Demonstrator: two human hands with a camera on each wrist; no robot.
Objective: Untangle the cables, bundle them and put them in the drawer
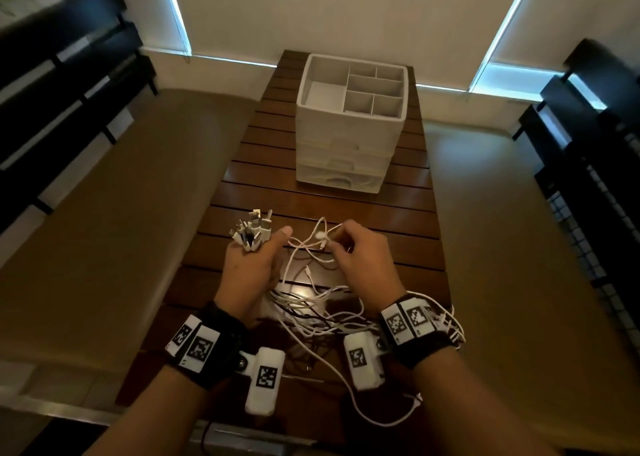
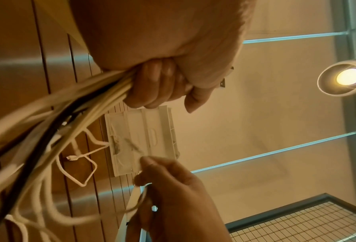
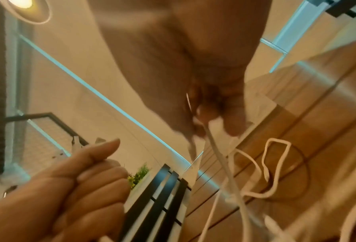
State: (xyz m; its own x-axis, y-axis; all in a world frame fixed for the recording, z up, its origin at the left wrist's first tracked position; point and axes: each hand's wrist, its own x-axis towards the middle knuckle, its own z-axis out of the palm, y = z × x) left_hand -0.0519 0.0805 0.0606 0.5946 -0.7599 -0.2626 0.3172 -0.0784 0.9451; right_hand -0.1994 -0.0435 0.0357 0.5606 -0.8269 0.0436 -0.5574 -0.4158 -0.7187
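Cables (image 1: 311,303), clenched in left hand (image 1: 249,268), pinched by right hand (image 1: 363,258), before closed drawer unit (image 1: 349,133).

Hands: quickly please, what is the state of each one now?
Left hand: closed, gripping the cable bundle.
Right hand: closed, pinching a white cable.
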